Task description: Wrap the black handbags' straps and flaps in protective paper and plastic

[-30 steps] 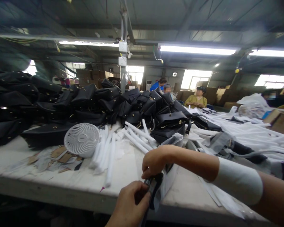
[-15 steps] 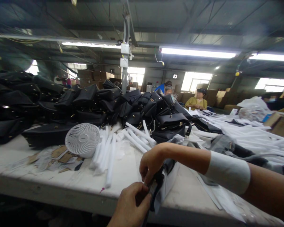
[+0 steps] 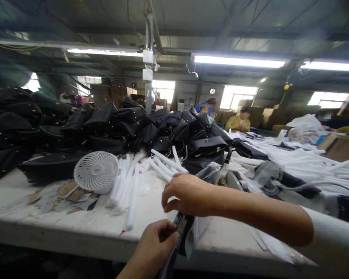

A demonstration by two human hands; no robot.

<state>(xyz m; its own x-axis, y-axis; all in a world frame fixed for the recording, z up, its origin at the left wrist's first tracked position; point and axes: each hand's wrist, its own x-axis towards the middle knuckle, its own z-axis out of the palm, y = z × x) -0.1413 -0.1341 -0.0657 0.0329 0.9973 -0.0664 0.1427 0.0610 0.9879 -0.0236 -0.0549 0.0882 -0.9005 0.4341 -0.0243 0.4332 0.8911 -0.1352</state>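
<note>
At the table's front edge my left hand (image 3: 154, 245) is closed, thumb and index finger pinching a black strap (image 3: 174, 242). The strap runs down past the bottom of the view, and a small pale, shiny patch shows near the pinch. Translucent plastic (image 3: 195, 236) hangs beside the strap's upper end. My right hand (image 3: 189, 194) hovers just above that end, thumb and curled fingers apart, nothing visible between them. Its wrist and forearm hide part of what lies behind.
Black handbags (image 3: 163, 133) are piled along the back. A white fan (image 3: 96, 170) stands left, beside white rolls (image 3: 131, 193) and brown scraps (image 3: 66, 190). More white rolls (image 3: 299, 161) cover the right side. Other people sit farther back, one in a yellow top (image 3: 237, 123).
My right hand has lifted off the black strap and its fingers have spread. The left hand keeps its pinch. The view has shifted slightly.
</note>
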